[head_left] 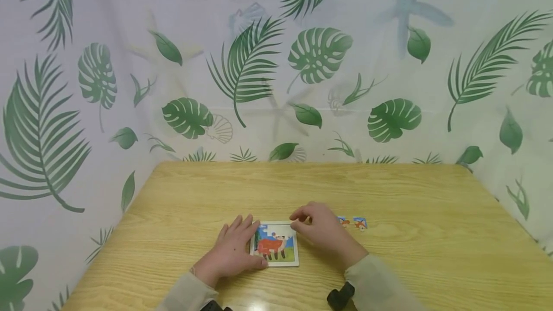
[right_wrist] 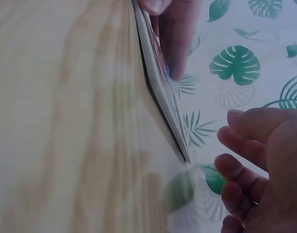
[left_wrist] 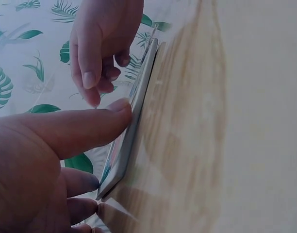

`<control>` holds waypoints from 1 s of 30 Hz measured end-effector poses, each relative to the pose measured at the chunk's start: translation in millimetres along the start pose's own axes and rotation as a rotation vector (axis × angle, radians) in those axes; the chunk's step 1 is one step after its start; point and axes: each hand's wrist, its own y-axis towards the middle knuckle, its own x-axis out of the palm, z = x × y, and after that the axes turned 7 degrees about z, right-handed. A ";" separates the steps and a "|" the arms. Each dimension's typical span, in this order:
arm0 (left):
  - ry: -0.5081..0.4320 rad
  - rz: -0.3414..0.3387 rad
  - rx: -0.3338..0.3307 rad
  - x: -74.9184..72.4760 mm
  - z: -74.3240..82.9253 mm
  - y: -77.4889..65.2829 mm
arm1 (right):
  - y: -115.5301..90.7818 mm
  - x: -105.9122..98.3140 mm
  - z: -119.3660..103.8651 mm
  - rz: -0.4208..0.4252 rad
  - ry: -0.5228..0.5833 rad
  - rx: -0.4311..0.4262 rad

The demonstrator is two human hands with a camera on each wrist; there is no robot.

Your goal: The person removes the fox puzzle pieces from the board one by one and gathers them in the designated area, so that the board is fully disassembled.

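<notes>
A small jigsaw puzzle in a white-edged tray (head_left: 282, 264) lies on the table, its picture showing a red-orange animal (head_left: 270, 246) with dark legs on grass. Pale bare tray shows in the picture's upper part. My left hand (head_left: 233, 251) rests at the tray's left side, fingers spread along the edge and thumb on the near edge; the left wrist view shows that thumb (left_wrist: 90, 128) lying over the rim. At the tray's upper right corner hovers my right hand (head_left: 321, 229), fingers loosely bent. In the right wrist view, nothing shows between its thumb and fingers (right_wrist: 231, 167).
Just right of my right hand lie loose puzzle pieces, one piece (head_left: 360, 223) in full view and another (head_left: 343, 221) partly hidden by the hand. The wood-grain table (head_left: 194, 186) ends at a leaf-patterned cloth (head_left: 259, 138) behind and at both sides.
</notes>
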 end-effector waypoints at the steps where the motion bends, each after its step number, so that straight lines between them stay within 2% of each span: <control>1: -0.002 0.001 -0.002 0.0 0.6 -0.2 | 1.1 2.9 -2.4 -0.009 -0.001 0.007; 6: -0.016 0.003 -0.005 0.2 2.3 -0.9 | 5.2 12.3 -10.3 -0.039 -0.021 0.035; 20: -0.026 0.012 -0.020 -3.8 -1.8 -2.0 | 13.7 31.7 -27.0 -0.104 -0.008 -0.017; 27: -0.026 0.007 -0.016 -5.2 -3.4 -3.1 | 17.1 44.1 -32.9 -0.110 -0.073 -0.056; 30: -0.029 0.003 -0.011 -5.6 -3.9 -2.7 | 17.8 47.2 -35.6 -0.121 -0.120 -0.038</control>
